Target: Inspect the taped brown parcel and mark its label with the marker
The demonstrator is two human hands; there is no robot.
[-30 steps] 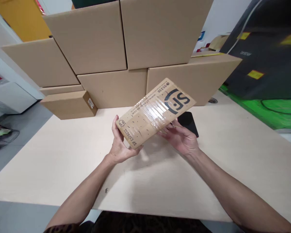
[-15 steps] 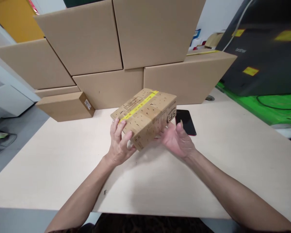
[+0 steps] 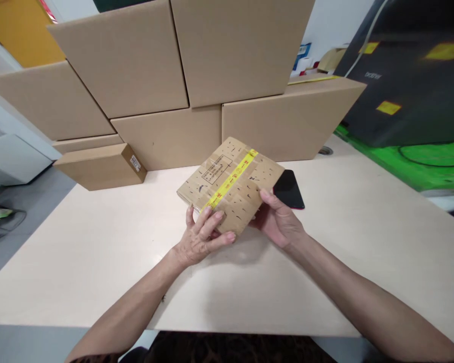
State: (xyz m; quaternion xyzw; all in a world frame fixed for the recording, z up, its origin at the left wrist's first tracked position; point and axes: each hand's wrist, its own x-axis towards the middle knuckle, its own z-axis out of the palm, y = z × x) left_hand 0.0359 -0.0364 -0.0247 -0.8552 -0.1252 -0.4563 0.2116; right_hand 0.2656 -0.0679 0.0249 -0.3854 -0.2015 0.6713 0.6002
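A small brown cardboard box (image 3: 245, 189) with dark marks, a printed rectangle and a strip of yellow tape is held tilted above the pale table (image 3: 117, 262). My left hand (image 3: 204, 237) lies along its near left edge, fingers over the lower end of the tape. My right hand (image 3: 280, 217) grips the right side, thumb on the top face and the other fingers hidden beneath. Just behind the right hand, a black phone-like device (image 3: 289, 190) lies on the table, partly covered by the box.
Large cardboard boxes (image 3: 245, 50) are stacked along the back. A flatter closed carton (image 3: 94, 166) with a white label sits at the back left. At the right stands a dark machine (image 3: 408, 80) over a green surface (image 3: 419, 166).
The box has tipped so its taped top face shows more and its printed side is hidden. My right hand has closed on its right edge, and my left fingers have shifted onto the near edge.
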